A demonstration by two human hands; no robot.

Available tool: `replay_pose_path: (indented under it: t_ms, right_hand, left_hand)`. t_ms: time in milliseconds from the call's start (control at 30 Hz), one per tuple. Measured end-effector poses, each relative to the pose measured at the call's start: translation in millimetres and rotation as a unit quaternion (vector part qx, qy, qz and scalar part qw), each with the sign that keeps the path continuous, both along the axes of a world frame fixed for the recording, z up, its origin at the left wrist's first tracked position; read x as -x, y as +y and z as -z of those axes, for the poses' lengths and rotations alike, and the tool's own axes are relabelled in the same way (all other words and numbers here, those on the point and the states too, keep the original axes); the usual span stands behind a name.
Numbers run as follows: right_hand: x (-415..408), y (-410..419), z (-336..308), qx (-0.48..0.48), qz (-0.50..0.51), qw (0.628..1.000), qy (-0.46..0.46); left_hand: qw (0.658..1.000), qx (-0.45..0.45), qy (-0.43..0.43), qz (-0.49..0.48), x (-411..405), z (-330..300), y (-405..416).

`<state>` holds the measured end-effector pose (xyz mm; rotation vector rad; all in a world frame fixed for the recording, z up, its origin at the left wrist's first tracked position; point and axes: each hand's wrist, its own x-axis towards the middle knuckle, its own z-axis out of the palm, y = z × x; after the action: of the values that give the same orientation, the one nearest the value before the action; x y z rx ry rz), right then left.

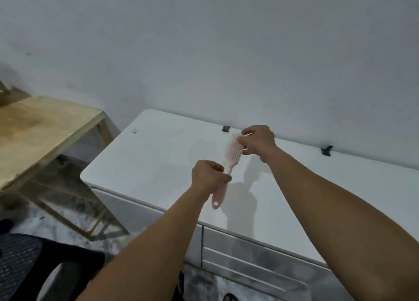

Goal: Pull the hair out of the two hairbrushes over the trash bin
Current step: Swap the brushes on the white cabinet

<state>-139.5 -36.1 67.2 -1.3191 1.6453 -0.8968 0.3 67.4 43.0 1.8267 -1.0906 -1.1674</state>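
Holding the pink hairbrush [229, 164] by its handle, the left hand [207, 176] is curled tight around the neck, above the white dresser top [147, 160]. The right hand [258, 141] pinches at the bristle head with bent fingers; whether hair is caught is too small to tell. No trash bin shows, so best shift over one, then pull upward along the bristles.
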Motion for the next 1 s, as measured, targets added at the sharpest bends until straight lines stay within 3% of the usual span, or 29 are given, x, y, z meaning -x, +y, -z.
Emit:
replay_pose_path:
  t_ms: [267, 533, 1000]
  right_hand:
    - [76.5, -38.3, 13.8, -0.048, 0.062, 0.996, 0.030]
    - [114.4, -60.3, 40.3, -0.075, 0.034, 0.990, 0.113]
    - [121.5, -75.3, 64.1, -0.106, -0.012, 0.981, 0.165]
  left_hand:
    - [0.998, 0.000, -0.058, 0.038, 78.3, 12.2, -51.9]
    - [0.993, -0.023, -0.084, 0.078, 121.6, 34.7, -73.5]
    - [0.991, -0.040, -0.097, 0.079, 135.2, 55.1, -82.5]
